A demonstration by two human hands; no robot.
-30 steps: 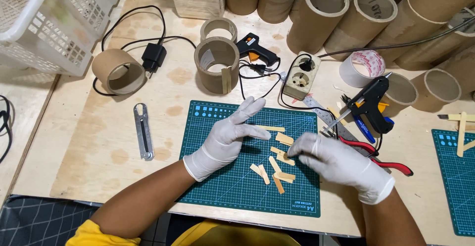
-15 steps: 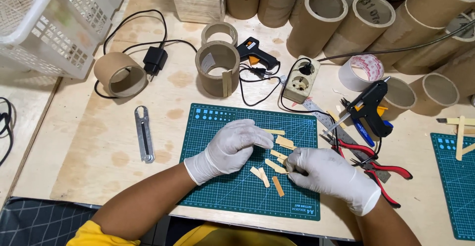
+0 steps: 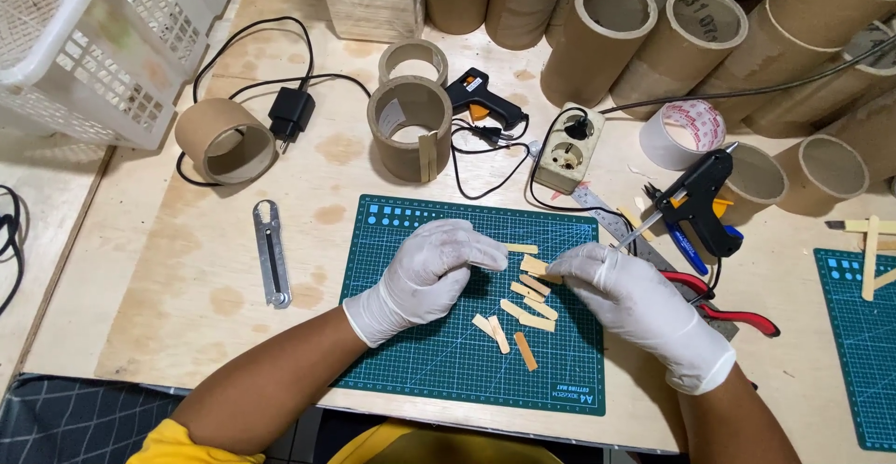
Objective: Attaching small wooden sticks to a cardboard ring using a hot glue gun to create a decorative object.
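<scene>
Pale plywood makes up the counter [image 3: 233, 268], stained in spots and crowded along its far edge with tall cardboard tubes [image 3: 616, 35] standing side by side. A green cutting mat [image 3: 429, 352] lies at the near middle, and both gloved hands work over it. The left hand [image 3: 431, 273] rests palm down on the mat with its fingers curled loosely and its fingertips just beside a small wooden stick piece [image 3: 521, 248] at the mat's upper part; its grip closes on nothing that shows. The right hand [image 3: 630, 301] reaches in from the right, its fingertips pinched on a short wooden piece [image 3: 535, 266] near the mat's centre, so its grip is closed on that piece. Below and between the hands, more cut wooden pieces [image 3: 523, 319] lie scattered flat on the mat, some touching, some apart. Left of the mat lies a metal utility knife [image 3: 272, 263]. Farther back stand a short cardboard ring [image 3: 222, 139], a taller cut tube section [image 3: 409, 126] and a thin ring [image 3: 413, 58] behind it. A small glue gun [image 3: 481, 95] lies by a power strip [image 3: 566, 151], and a larger black glue gun [image 3: 700, 198] sits to the right near a roll of tape [image 3: 683, 133] and red-handled pliers [image 3: 733, 307]. A white plastic basket [image 3: 103, 44] fills the upper left corner.
</scene>
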